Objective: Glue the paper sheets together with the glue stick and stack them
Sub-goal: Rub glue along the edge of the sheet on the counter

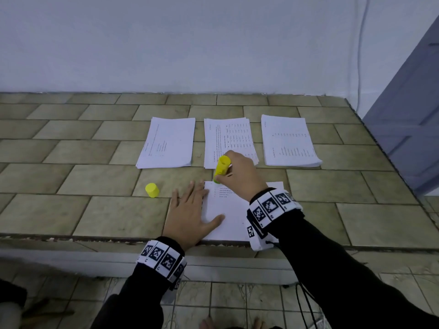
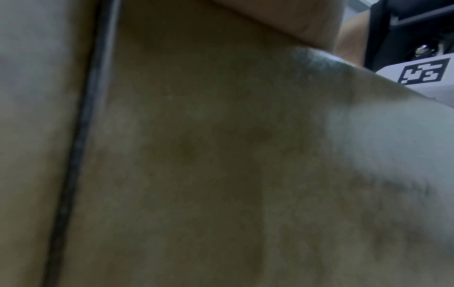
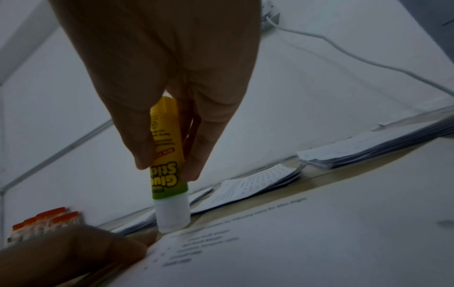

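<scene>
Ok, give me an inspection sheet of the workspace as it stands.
Surface: tiled ledge, along a wall.
Job's things: sheet at the near edge; three stacks behind; glue stick, tip on the sheet's far edge.
Clutter: yellow cap standing left of the sheet.
Grips: left hand flat on the sheet; right hand holds the glue stick.
Cables: white cable down the wall.
Surroundings: blue door on the right.
</scene>
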Action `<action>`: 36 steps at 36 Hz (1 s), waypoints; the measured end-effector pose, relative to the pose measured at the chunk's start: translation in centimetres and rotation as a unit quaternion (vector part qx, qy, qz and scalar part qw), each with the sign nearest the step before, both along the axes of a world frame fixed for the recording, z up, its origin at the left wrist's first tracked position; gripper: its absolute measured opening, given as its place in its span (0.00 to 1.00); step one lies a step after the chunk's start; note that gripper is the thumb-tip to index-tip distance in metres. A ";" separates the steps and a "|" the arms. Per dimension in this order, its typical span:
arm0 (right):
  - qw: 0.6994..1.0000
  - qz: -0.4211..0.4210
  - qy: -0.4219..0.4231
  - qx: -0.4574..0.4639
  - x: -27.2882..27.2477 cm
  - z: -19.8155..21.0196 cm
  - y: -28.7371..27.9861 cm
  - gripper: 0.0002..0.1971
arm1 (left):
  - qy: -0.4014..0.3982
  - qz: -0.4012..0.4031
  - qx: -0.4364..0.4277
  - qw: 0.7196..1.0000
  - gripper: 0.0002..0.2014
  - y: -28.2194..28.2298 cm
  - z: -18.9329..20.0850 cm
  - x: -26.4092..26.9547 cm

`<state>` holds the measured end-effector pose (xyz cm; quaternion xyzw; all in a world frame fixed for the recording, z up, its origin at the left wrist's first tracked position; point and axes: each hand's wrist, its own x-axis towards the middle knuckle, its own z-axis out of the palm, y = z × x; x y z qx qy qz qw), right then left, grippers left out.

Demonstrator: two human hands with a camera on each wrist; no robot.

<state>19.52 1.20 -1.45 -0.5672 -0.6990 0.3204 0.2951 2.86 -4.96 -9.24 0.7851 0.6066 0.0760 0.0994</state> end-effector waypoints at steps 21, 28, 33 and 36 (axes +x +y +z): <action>0.986 0.035 -0.162 0.029 -1.5 0.1 0.4 0.14 | -0.002 -0.004 -0.001 1.000 0.49 0.2 0.1 0.1; 0.988 -0.018 -0.151 0.008 2.5 0.3 -0.6 0.10 | -0.014 -0.002 0.005 1.000 0.48 -0.1 0.0 0.0; 0.989 -0.071 -0.130 -0.002 6.3 0.3 -1.4 0.10 | -0.014 -0.004 0.003 1.000 0.48 0.1 0.1 0.0; 0.988 -0.104 -0.117 0.005 8.4 0.1 -1.9 0.11 | -0.024 -0.002 0.007 1.000 0.47 0.1 -0.1 0.0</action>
